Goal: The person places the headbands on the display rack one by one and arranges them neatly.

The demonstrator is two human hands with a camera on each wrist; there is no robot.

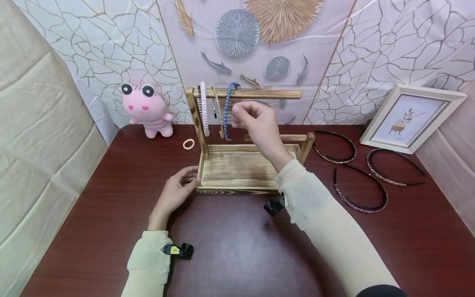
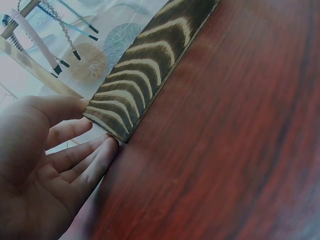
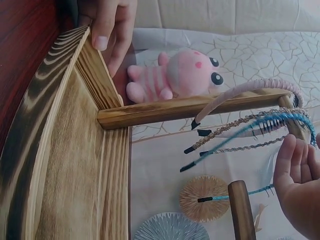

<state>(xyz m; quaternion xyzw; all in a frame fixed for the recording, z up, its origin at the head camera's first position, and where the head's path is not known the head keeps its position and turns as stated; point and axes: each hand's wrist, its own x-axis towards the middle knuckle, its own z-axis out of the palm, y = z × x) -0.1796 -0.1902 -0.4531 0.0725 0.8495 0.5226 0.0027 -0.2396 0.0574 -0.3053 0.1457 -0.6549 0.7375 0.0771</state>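
A wooden rack (image 1: 243, 189) with a shallow tray and two raised bars stands on the table. On its upper bar (image 1: 274, 94) hang a pale pink wrapped headband (image 1: 204, 109), a thin beaded headband (image 1: 219, 111) and a blue braided headband (image 1: 227, 111). My right hand (image 1: 259, 126) pinches the toothed side of the blue headband between thumb and fingers; in the right wrist view the fingertips partly cover it. At the tray's left end, my left hand (image 1: 178, 187) rests its fairly straight fingers and thumb against the outside of the wall, as the left wrist view shows near the front corner.
Three dark headbands (image 1: 361, 206) with glittery trim lie right of the rack, near a leaning picture frame (image 1: 413, 117). Left of the rack are a pink plush toy (image 1: 148, 109) and a small pale ring (image 1: 188, 144). The lower bar (image 1: 293, 137) is at the rack's right.
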